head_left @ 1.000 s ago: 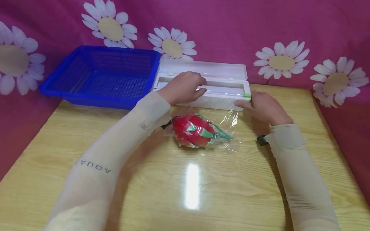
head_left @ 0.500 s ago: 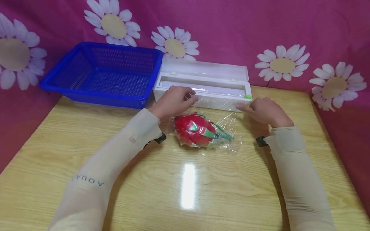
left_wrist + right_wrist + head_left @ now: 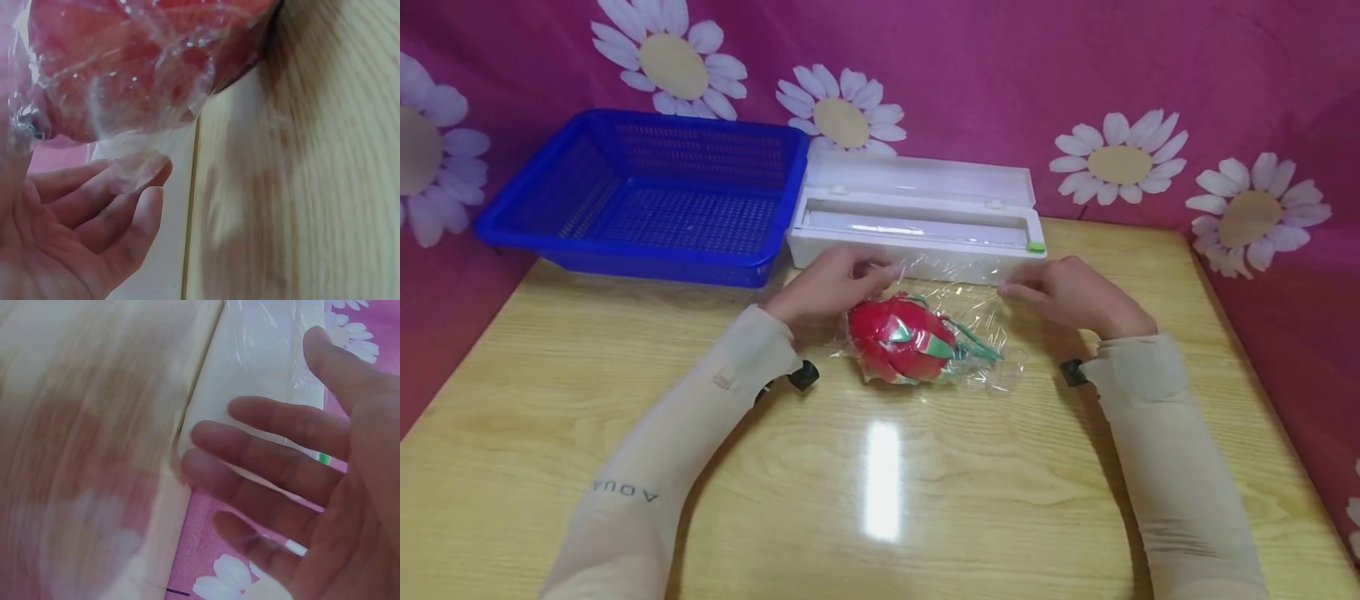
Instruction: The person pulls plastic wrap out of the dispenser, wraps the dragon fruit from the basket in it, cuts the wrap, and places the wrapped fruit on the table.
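A red dragon fruit (image 3: 901, 337) with green scales and a green stem lies on the table, wrapped in clear cling film (image 3: 951, 279). Behind it stands a white cling film dispenser (image 3: 917, 262), its lid raised, with a green slider (image 3: 1035, 247) at its right end. My left hand (image 3: 831, 287) pinches film between thumb and forefinger at the fruit's upper left; its other fingers (image 3: 119, 219) curl loosely. At the dispenser's right front corner, my right hand (image 3: 294, 469) has its fingers spread and its thumb apart, close to the film.
A blue plastic basket (image 3: 647, 265) stands at the back left, right beside the dispenser. A pink cloth (image 3: 962, 75) with white flowers hangs behind the wooden table (image 3: 970, 483). Light glares off the tabletop in front of the fruit.
My left hand has come down from over the dispenser's opening to beside the dragon fruit. My right hand has shifted slightly left, away from the dispenser's corner. The fruit stays put.
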A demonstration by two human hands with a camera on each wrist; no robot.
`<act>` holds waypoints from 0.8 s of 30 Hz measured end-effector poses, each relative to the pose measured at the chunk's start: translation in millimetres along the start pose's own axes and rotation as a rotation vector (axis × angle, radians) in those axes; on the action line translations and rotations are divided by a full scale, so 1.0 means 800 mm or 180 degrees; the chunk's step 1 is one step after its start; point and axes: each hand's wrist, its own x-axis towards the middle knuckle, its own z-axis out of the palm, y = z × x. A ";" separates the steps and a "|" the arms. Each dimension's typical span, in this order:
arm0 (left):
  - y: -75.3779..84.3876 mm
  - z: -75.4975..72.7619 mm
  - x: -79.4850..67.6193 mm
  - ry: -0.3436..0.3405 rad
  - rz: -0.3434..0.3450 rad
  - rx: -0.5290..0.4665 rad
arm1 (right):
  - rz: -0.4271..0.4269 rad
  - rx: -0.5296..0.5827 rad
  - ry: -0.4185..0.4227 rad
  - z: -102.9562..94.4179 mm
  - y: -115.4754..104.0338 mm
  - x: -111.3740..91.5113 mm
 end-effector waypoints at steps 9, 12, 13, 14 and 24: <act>0.001 0.002 0.014 -0.0363 -0.0113 -0.0249 | -0.0194 0.0220 0.0215 0.004 -0.008 0.000; -0.001 0.004 0.016 -0.0412 -0.0184 -0.0410 | -0.0231 0.0271 0.0231 0.007 -0.011 0.001; -0.001 0.005 0.017 -0.0416 -0.0164 -0.0414 | -0.0241 0.0276 0.0241 0.008 -0.012 0.002; -0.001 0.006 0.018 -0.0418 -0.0150 -0.0430 | -0.0252 0.0277 0.0256 0.008 -0.012 0.002; 0.006 0.008 0.032 -0.0314 -0.0269 -0.0796 | -0.0341 0.0328 0.0427 0.007 -0.015 0.003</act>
